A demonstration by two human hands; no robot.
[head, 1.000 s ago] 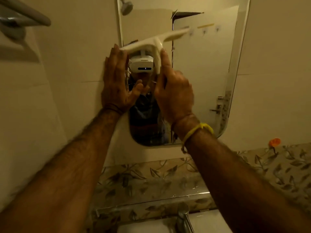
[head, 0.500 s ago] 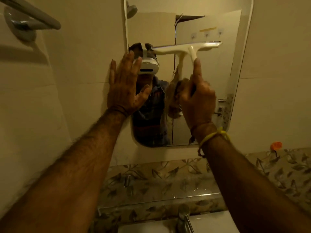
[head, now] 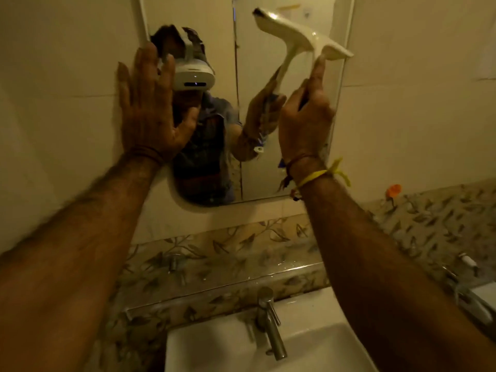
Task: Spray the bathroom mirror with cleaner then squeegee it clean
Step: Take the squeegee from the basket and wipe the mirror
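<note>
The mirror [head: 252, 108] fills the upper middle of the frame, set in a pale tiled wall [head: 67, 76], with its rounded lower edge just above a leaf-patterned tile band [head: 228, 245].

The right hand [head: 304, 124] is right of centre, its fingers wrapped around the handle of a white squeegee [head: 300, 36]. The forefinger lies stretched up along the handle toward the head. The squeegee's blade sits in the upper right of the frame, tilted so that its left end is high and its right end drops to the mirror's right edge. Whether the blade touches the glass cannot be told. A yellow thread [head: 319, 174] and a darker one are tied around that wrist.

The left hand [head: 150, 108] is left of centre, flat and spread, holding nothing. Its palm rests over the mirror's left edge, partly on the wall and partly on the glass, fingers pointing up.

In the glass, the reflection shows the person wearing a white headset, and the reflected hand on the squeegee handle.

In the lower middle of the frame is a white sink [head: 220, 345] with a metal tap [head: 269, 318]. A small orange object [head: 394, 189] sits at the right edge, against the wall.
</note>
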